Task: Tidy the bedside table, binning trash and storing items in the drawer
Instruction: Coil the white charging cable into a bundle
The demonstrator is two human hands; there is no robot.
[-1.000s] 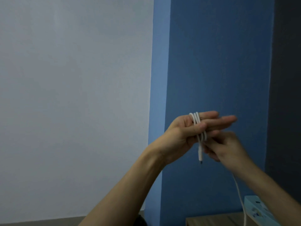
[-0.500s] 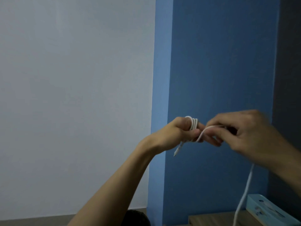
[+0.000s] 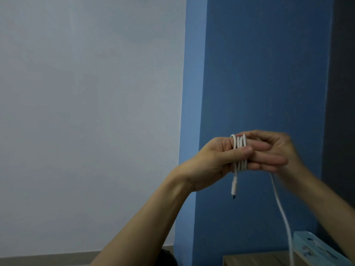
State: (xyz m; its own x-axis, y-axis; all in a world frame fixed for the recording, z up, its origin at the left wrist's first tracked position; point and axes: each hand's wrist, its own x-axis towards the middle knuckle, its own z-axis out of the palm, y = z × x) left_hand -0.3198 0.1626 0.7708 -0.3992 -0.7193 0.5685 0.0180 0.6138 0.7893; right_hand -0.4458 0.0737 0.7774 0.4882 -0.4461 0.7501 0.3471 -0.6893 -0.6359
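Observation:
A white charging cable [image 3: 240, 148] is wound in several loops around the extended fingers of my left hand [image 3: 217, 160], whose thumb presses on the loops. One plug end dangles below the left hand. My right hand [image 3: 276, 150] is just behind and right of the left fingers, gripping the cable's free length, which hangs down toward the bedside table [image 3: 255, 261]. Both hands are raised in front of the blue wall.
A light blue box [image 3: 317, 248] lies on the wooden bedside table at the bottom right. A dark round object [image 3: 169, 258] shows at the bottom edge, left of the table. A white wall fills the left; a dark panel runs down the right.
My right hand has carried the free cable around the left fingers, adding another loop. My left fingers went from curled to extended, and the plug end swung back to hang straight down.

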